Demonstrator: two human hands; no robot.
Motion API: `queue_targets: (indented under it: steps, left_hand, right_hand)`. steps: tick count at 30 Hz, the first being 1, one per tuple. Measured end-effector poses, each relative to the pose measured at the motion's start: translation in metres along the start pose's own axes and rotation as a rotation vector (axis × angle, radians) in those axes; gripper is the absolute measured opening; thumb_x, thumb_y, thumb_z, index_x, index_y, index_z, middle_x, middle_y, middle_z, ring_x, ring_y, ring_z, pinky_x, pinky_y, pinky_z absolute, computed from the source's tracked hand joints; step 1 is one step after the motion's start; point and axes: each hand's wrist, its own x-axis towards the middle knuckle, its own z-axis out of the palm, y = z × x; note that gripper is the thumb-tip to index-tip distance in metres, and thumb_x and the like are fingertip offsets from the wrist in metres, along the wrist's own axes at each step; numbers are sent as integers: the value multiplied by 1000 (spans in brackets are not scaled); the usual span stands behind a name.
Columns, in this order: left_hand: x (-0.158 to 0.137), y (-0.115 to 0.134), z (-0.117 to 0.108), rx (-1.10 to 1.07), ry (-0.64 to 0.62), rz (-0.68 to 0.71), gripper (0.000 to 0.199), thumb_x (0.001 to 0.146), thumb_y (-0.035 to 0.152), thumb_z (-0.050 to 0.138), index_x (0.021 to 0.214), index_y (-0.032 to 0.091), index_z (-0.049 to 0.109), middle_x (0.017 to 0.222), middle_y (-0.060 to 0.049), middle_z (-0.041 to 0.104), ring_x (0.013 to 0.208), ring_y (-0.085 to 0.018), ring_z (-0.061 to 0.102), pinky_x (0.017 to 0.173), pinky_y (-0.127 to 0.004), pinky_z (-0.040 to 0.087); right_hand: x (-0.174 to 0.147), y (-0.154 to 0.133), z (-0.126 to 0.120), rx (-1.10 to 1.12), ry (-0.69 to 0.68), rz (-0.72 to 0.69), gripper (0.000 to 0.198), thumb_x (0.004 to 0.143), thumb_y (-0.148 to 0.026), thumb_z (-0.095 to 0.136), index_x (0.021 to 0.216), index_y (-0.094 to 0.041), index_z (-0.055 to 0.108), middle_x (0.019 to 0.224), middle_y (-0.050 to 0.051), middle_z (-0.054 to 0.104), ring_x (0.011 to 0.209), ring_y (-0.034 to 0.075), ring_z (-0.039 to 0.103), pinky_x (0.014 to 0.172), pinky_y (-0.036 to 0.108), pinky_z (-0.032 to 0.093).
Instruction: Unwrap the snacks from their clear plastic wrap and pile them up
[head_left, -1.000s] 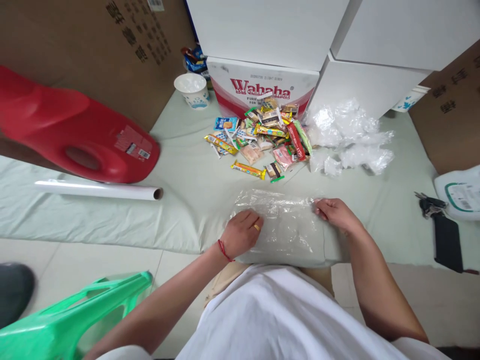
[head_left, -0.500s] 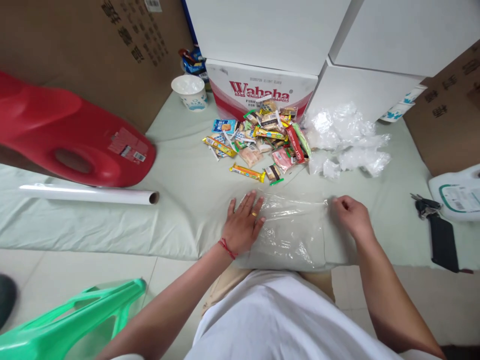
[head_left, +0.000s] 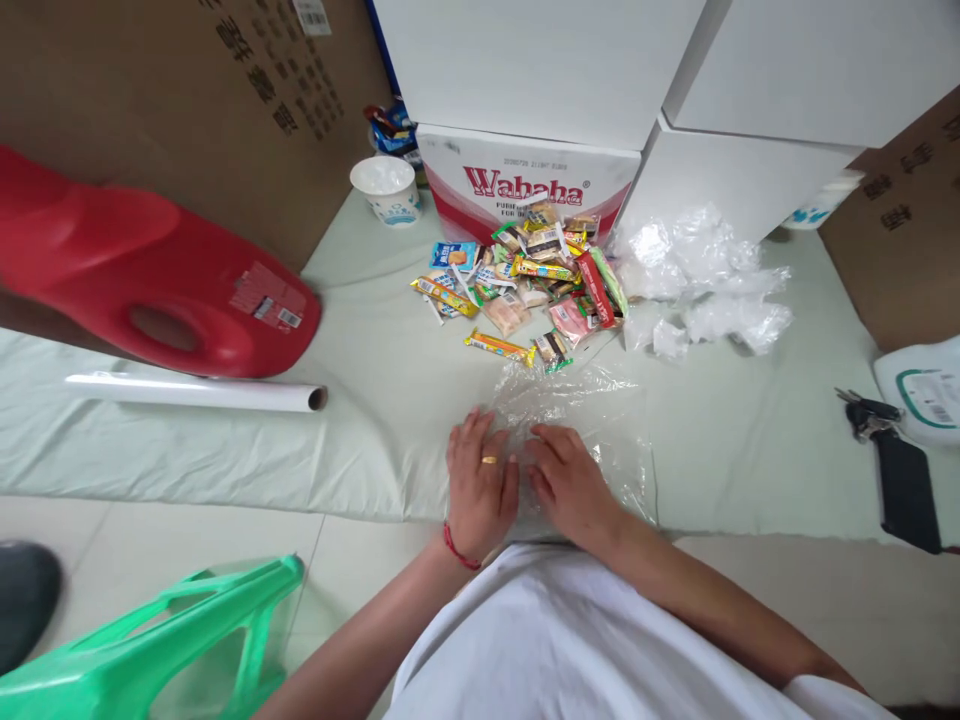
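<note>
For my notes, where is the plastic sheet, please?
In the head view, the sheet lies just right of centre, under both hands, nearer than the snacks.

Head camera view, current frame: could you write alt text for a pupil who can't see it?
A person's left hand and right hand are close together over clear plastic film on a pale green cloth. Beyond are a pile of wrapped snacks and, to its right, crumpled plastic. A red jug and white roll are further left.

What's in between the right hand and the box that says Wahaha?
In the head view, from the right hand to the Wahaha box: first the far part of the clear plastic film, then a pile of wrapped snacks.
</note>
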Motion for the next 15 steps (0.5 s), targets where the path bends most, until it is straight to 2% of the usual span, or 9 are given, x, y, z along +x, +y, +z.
queue_targets:
  steps: [2, 3, 5, 6, 8, 10, 12, 15]
  left_hand:
    - [6, 3, -10, -102, 102, 19, 26, 97, 11, 53, 121, 18, 62, 128, -17, 66, 139, -30, 54, 111, -50, 48]
    - [12, 4, -13, -152, 85, 41, 25, 96, 10, 53, 117, 19, 62, 120, -14, 68, 131, -27, 60, 107, -45, 52]
    - [29, 5, -11, -222, -65, 118, 26, 97, 11, 50, 117, 20, 64, 113, -11, 71, 121, -24, 65, 102, -41, 54]
    - [38, 3, -6, -231, -169, 167, 27, 97, 13, 50, 120, 19, 64, 115, -12, 72, 123, -24, 64, 105, -42, 53]
    - [56, -4, 9, -176, -347, 220, 30, 98, 19, 50, 124, 18, 66, 131, -15, 70, 136, -30, 57, 115, -51, 45]
    - [70, -19, 22, -74, -448, 146, 32, 97, 22, 52, 124, 17, 68, 144, -17, 63, 144, -35, 50, 123, -62, 34]
    - [77, -38, 27, -13, -418, 23, 33, 93, 23, 54, 121, 15, 69, 147, -19, 60, 145, -37, 47, 122, -62, 33]
    - [75, -66, 16, 28, -165, -225, 36, 95, 32, 54, 122, 13, 68, 137, -21, 61, 135, -34, 52, 119, -55, 40]
  right_hand:
    - [-9, -8, 18, 36, -33, -44, 35, 100, -17, 55, 133, -12, 66, 141, 19, 62, 133, 32, 54, 111, 53, 54]
    - [-13, -10, 25, 56, -61, -94, 36, 100, -19, 57, 134, -12, 66, 141, 19, 63, 136, 31, 53, 114, 52, 53]
    - [-20, -10, 35, 85, -147, -213, 35, 99, -22, 60, 132, -13, 69, 133, 15, 70, 138, 30, 55, 117, 50, 51]
    - [-22, -8, 37, 92, -202, -266, 34, 99, -24, 62, 130, -14, 70, 129, 14, 73, 136, 29, 57, 117, 49, 50]
    - [-26, -2, 35, 106, -303, -340, 34, 100, -29, 64, 129, -15, 72, 128, 13, 75, 136, 27, 59, 118, 48, 49]
    - [-30, 8, 25, 167, -369, -395, 35, 102, -32, 62, 131, -15, 71, 136, 13, 72, 140, 25, 57, 120, 46, 47]
    - [-35, 19, 7, 305, -377, -411, 32, 102, -32, 61, 128, -17, 73, 135, 12, 73, 140, 24, 58, 120, 45, 47]
    - [-44, 33, -27, 580, -338, -302, 24, 100, -34, 64, 118, -21, 75, 122, 10, 78, 130, 23, 66, 113, 44, 52]
